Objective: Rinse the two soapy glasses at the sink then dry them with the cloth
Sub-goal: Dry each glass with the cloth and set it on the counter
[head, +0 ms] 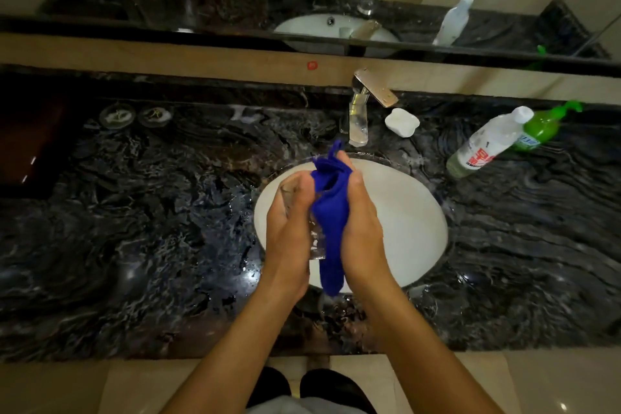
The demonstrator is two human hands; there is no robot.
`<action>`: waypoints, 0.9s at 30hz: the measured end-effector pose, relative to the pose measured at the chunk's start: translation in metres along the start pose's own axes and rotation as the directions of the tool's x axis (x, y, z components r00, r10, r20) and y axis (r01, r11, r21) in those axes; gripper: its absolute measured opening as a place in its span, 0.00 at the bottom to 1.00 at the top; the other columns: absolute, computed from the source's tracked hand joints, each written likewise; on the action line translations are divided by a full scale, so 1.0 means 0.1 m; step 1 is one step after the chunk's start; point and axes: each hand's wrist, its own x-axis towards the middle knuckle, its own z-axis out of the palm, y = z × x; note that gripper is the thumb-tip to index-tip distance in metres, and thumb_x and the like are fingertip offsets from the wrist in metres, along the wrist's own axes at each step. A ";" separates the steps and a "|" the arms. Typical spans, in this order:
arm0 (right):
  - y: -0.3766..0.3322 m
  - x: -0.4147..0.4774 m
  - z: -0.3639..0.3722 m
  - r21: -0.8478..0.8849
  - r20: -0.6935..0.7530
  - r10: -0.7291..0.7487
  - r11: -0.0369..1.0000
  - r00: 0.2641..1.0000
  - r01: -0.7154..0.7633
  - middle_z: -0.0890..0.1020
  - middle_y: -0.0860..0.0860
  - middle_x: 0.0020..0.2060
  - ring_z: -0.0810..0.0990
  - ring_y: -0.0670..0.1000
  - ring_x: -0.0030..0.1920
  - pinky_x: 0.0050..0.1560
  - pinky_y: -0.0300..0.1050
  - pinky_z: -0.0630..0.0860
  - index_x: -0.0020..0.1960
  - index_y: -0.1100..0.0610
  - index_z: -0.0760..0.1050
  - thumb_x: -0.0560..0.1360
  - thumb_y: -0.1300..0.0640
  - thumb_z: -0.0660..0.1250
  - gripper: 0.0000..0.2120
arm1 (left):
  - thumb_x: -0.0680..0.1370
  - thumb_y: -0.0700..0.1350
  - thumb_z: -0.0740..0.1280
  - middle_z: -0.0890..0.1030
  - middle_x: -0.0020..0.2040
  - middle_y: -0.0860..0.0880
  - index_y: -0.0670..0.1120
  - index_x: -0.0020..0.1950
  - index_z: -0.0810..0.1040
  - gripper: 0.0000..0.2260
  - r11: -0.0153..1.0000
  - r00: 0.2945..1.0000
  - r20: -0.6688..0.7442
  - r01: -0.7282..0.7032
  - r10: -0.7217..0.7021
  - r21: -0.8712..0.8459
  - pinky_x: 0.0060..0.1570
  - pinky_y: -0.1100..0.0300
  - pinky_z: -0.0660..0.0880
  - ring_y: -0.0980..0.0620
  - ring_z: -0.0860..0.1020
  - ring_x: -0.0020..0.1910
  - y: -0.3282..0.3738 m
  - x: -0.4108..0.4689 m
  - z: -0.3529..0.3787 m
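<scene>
**Drying in hand: one glass, held over the basin**

Item 1. Glass (pixel 316 245): clear, held above the white sink (pixel 413 212), mostly hidden by fingers and cloth. Only its lower end showed.

Item 2. Left hand (pixel 289 218): wrapped round the glass, gripping it.

Item 3. Right hand (pixel 363 222): clenched on the blue cloth (pixel 331 212), which was pressed against the glass. A loose tail hung below the wrists.

Item 4. Second glass (pixel 358 126): upright on the counter (pixel 134 212) at the basin's far rim, under the faucet (pixel 373 87). Whether it was rinsed could not be told.

Item 5. Soap dish (pixel 401 122) and two bottles (pixel 487 141): right of the faucet, apart from the work.

Hazards, as judged: the counter looked wet, so the glass was likely slick. A hard twist of the cloth could have pulled it from the left hand's grip and dropped it onto the ceramic. A careless reach could have knocked the standing glass into the basin.
</scene>
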 end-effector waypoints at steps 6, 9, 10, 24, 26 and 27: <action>0.06 -0.05 -0.03 -0.322 0.035 -0.368 0.876 0.929 0.359 0.64 0.51 0.80 0.63 0.48 0.79 0.78 0.52 0.65 0.82 0.54 0.56 0.86 0.48 0.50 0.26 | 0.70 0.73 0.69 0.84 0.60 0.38 0.43 0.66 0.79 0.38 0.994 0.996 0.004 0.088 -0.088 -0.066 0.60 0.47 0.80 0.41 0.83 0.59 0.05 0.13 0.18; 0.17 -0.02 -0.09 -0.532 0.213 -0.575 0.609 0.790 0.588 0.58 0.55 0.81 0.53 0.55 0.83 0.79 0.63 0.58 0.80 0.63 0.55 0.86 0.54 0.50 0.24 | 0.72 0.72 0.66 0.81 0.66 0.39 0.44 0.69 0.79 0.37 0.973 0.985 0.065 0.169 -0.161 -0.155 0.67 0.50 0.74 0.44 0.80 0.65 0.04 0.21 0.16; 0.15 0.00 -0.11 -0.526 0.216 -0.570 0.616 0.793 0.586 0.58 0.55 0.81 0.52 0.55 0.83 0.79 0.63 0.58 0.80 0.63 0.55 0.86 0.55 0.51 0.24 | 0.72 0.71 0.66 0.81 0.67 0.41 0.46 0.70 0.79 0.37 0.967 0.982 0.091 0.182 -0.168 -0.178 0.68 0.50 0.74 0.45 0.80 0.66 0.03 0.23 0.14; -0.05 -0.09 0.13 -0.392 0.030 -0.472 0.805 0.881 0.445 0.64 0.52 0.80 0.63 0.50 0.80 0.77 0.58 0.65 0.81 0.58 0.54 0.86 0.51 0.51 0.26 | 0.70 0.73 0.69 0.81 0.50 0.40 0.38 0.60 0.79 0.40 0.991 0.991 0.136 0.022 -0.004 -0.134 0.64 0.36 0.75 0.42 0.81 0.50 0.23 0.24 0.13; 0.04 -0.08 0.09 -0.525 0.139 -0.567 0.653 0.812 0.546 0.57 0.56 0.81 0.55 0.55 0.82 0.79 0.64 0.59 0.80 0.64 0.52 0.87 0.52 0.49 0.26 | 0.69 0.72 0.70 0.82 0.45 0.48 0.45 0.52 0.82 0.30 0.983 0.987 0.156 0.073 -0.047 -0.166 0.59 0.48 0.75 0.50 0.81 0.46 0.22 0.30 0.07; 0.04 -0.04 0.08 -0.487 0.139 -0.593 0.657 0.793 0.576 0.57 0.56 0.81 0.55 0.55 0.82 0.79 0.62 0.59 0.80 0.63 0.52 0.87 0.51 0.49 0.26 | 0.69 0.72 0.71 0.83 0.46 0.48 0.45 0.54 0.82 0.31 0.978 0.984 0.153 0.115 -0.088 -0.174 0.59 0.49 0.75 0.50 0.82 0.48 0.22 0.30 0.04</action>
